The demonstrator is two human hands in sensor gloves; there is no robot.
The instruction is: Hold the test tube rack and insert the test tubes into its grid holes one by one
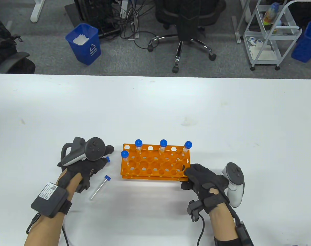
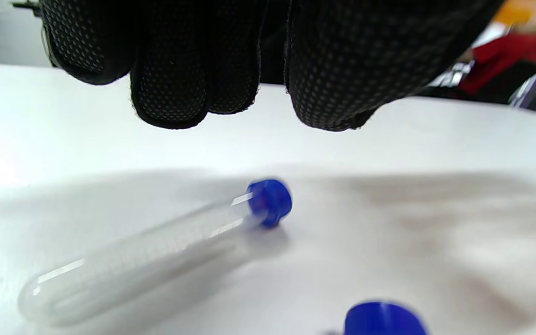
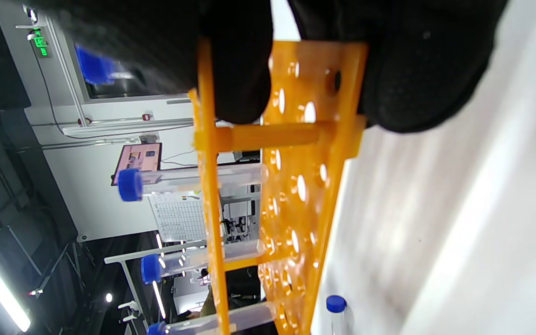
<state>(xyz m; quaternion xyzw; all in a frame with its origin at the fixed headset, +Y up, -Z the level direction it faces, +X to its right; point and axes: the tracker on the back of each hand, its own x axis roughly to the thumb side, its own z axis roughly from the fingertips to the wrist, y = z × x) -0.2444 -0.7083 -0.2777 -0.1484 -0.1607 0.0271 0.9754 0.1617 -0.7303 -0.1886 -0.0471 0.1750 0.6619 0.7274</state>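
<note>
An orange test tube rack (image 1: 155, 164) stands on the white table (image 1: 155, 107), with several blue-capped tubes (image 1: 163, 144) upright in its back and left holes. My right hand (image 1: 188, 175) grips the rack's right front corner; in the right wrist view the fingers (image 3: 235, 70) and thumb clasp the rack's end plate (image 3: 296, 195). My left hand (image 1: 104, 156) hovers left of the rack with nothing in it. Its fingertips (image 2: 170, 97) hang above a loose tube (image 2: 156, 251) lying on the table. A second loose tube (image 1: 100, 187) lies beside my left forearm.
The blue cap (image 1: 108, 159) of the tube under my left hand peeks out by the fingers. Beyond the table's far edge stand an office chair (image 1: 186, 30), a blue bin (image 1: 83, 43) and a white cart (image 1: 270, 36).
</note>
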